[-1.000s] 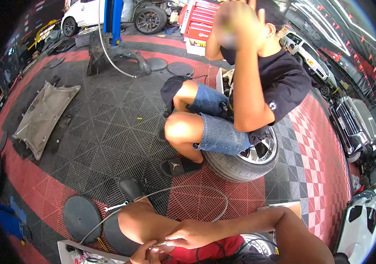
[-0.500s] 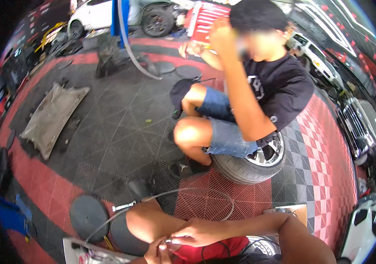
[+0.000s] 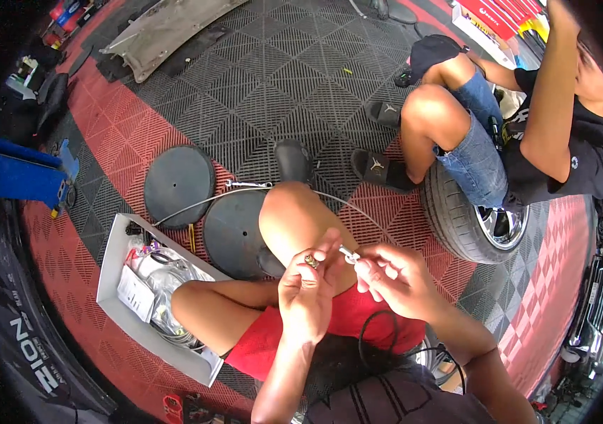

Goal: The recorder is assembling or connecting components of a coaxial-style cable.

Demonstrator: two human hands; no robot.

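Above my lap, my left hand pinches a small brass-coloured fitting between thumb and fingers. Close beside it on the right, my right hand grips a small silver metal fitting by its end, pointing toward the left hand. The two metal parts are apart. My bare knees and red shorts lie under the hands. A thin black cable loops over my lap below the right hand; where it ends is hidden.
An open white box with bagged clear tubing stands left of my knee. Round black pads, a wrench and a thin grey hose lie ahead. A person in denim shorts sits on a tire at right.
My view has tilted down, bringing hands and box fully into sight. My hands, together before, are now slightly apart with a fitting in each.
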